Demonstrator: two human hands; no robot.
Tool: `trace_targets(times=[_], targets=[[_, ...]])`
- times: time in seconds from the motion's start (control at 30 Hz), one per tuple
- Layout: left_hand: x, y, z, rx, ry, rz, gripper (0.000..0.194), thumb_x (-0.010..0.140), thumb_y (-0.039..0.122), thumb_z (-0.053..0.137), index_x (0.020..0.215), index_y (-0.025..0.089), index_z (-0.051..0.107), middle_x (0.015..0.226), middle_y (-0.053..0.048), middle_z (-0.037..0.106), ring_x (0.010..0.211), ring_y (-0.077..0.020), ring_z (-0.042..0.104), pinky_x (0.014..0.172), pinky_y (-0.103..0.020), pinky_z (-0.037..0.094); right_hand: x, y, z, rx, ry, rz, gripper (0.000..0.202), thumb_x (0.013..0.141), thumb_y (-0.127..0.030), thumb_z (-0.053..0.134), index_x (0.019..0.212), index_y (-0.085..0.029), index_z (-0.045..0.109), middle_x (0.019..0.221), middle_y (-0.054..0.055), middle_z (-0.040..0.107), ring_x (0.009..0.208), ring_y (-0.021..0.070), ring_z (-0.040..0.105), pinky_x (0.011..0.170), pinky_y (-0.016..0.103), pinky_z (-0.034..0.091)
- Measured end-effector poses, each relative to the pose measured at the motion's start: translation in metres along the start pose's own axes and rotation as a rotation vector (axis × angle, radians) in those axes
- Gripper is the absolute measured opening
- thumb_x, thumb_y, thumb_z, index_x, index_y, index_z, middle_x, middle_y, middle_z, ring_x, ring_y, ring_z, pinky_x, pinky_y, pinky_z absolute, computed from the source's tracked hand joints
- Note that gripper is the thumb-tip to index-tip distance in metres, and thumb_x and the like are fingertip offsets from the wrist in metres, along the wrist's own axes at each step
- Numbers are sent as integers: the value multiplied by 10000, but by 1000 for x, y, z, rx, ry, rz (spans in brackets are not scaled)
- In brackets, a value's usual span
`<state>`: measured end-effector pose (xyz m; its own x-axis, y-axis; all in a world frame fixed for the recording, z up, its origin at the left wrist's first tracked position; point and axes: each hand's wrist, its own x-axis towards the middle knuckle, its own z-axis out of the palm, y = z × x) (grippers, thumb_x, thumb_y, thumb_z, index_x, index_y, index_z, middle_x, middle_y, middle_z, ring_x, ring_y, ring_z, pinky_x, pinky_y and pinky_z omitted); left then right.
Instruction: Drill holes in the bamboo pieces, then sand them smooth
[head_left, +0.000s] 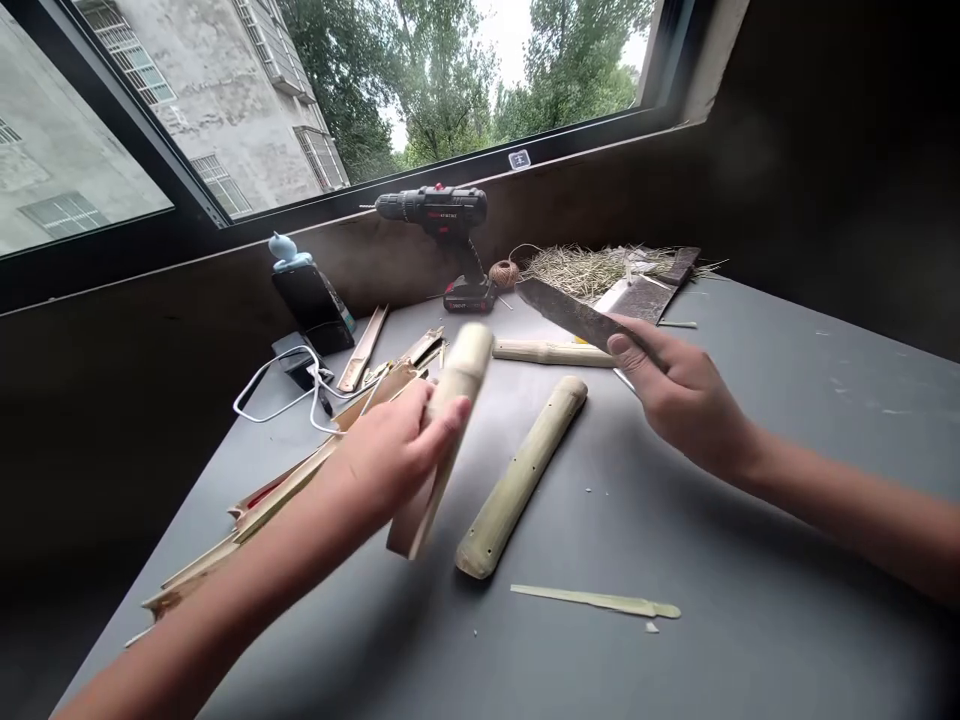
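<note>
My left hand [397,440] is wrapped round a split bamboo piece [466,365], held tilted above the table and slightly blurred. My right hand [682,390] grips a dark flat blade [562,308], which points up to the left; the part inside the fingers is hidden. Between the hands, a bamboo length [523,480] with small holes lies on the grey table. Behind it is another bamboo piece [536,351], partly covered by my right hand and the blade. Nearer me rests a thin bamboo strip [592,599].
Split bamboo pieces [285,500] line the left edge beside a white cable [247,390] and a propped phone [311,305]. A cordless drill [450,215] stands by the window wall. Right of it are a twine ball [504,273] and a straw heap [585,270].
</note>
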<state>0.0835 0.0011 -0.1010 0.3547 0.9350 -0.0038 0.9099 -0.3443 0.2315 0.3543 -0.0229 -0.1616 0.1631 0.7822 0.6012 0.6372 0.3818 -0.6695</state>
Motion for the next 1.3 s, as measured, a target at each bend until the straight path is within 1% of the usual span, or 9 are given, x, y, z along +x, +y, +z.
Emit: trace_targets(times=[0.13, 0.23, 0.37, 0.5, 0.67, 0.8, 1.07, 1.17, 1.3], targets=[[-14, 15, 25, 214, -13, 70, 237, 985, 274, 329, 1072, 207, 538, 807, -48, 695, 690, -245, 665, 570, -302, 377, -9, -7, 8, -34, -230, -232, 373, 1026, -287, 424, 1363, -234, 575, 1353, 75, 644, 1307, 284, 560, 1115, 454, 454], [-4, 5, 30, 348, 26, 156, 268, 978, 240, 352, 1072, 205, 600, 876, -63, 712, 699, -239, 677, 562, -295, 390, -18, -9, 22, -68, -465, -442, 400, 1018, -200, 414, 1394, -242, 543, 1409, 82, 600, 1361, 264, 505, 1127, 482, 436], [47, -54, -6, 406, 318, 57, 383, 1013, 282, 320, 1210, 189, 635, 1080, -86, 674, 920, -240, 659, 754, -323, 497, -29, -20, 36, -98, -595, -555, 385, 1022, -185, 406, 1377, -173, 554, 1424, 113, 581, 1384, 279, 474, 1136, 516, 417], [93, -121, -41, 503, 461, -103, 549, 1048, 238, 157, 1238, 128, 659, 1075, -109, 608, 1102, -274, 557, 949, -556, 456, -33, -33, 42, -59, -682, -657, 383, 1023, -166, 400, 1377, -163, 548, 1452, 95, 554, 1409, 256, 440, 1194, 488, 340], [110, -154, -40, 494, 497, -146, 578, 1064, 281, 131, 1257, 109, 647, 1076, -108, 610, 1127, -274, 533, 963, -611, 432, -30, -31, 47, -62, -628, -571, 358, 1016, -165, 415, 1328, -169, 590, 1410, 106, 595, 1434, 268, 397, 1175, 509, 364], [118, -164, -35, 475, 502, -190, 552, 1061, 271, 133, 1352, 117, 575, 1189, -132, 588, 1169, -299, 520, 967, -601, 430, -33, -32, 46, -8, -710, -711, 369, 994, -124, 417, 1314, -152, 598, 1414, 108, 591, 1439, 257, 387, 1205, 501, 312], [116, -170, -48, 489, 497, -163, 564, 1060, 396, 139, 1403, 146, 511, 1260, -94, 569, 1181, -286, 525, 984, -593, 428, -39, -40, 36, -4, -810, -692, 351, 978, -137, 435, 1275, -136, 623, 1392, 101, 612, 1395, 284, 455, 1208, 506, 306], [101, -163, -60, 507, 465, -112, 557, 1058, 370, 129, 1415, 157, 499, 1272, -93, 563, 1177, -289, 539, 978, -548, 446, -43, -42, 36, 71, -845, -717, 342, 979, -145, 443, 1269, -138, 624, 1379, 103, 623, 1386, 254, 470, 1220, 468, 295], [58, -127, -59, 542, 374, 4, 466, 1046, 335, 226, 1308, 214, 592, 1204, -43, 638, 1011, -239, 631, 860, -364, 496, -25, -22, 31, 17, -650, -647, 371, 1001, -129, 412, 1331, -163, 577, 1375, 108, 625, 1401, 243, 452, 1199, 488, 332]])
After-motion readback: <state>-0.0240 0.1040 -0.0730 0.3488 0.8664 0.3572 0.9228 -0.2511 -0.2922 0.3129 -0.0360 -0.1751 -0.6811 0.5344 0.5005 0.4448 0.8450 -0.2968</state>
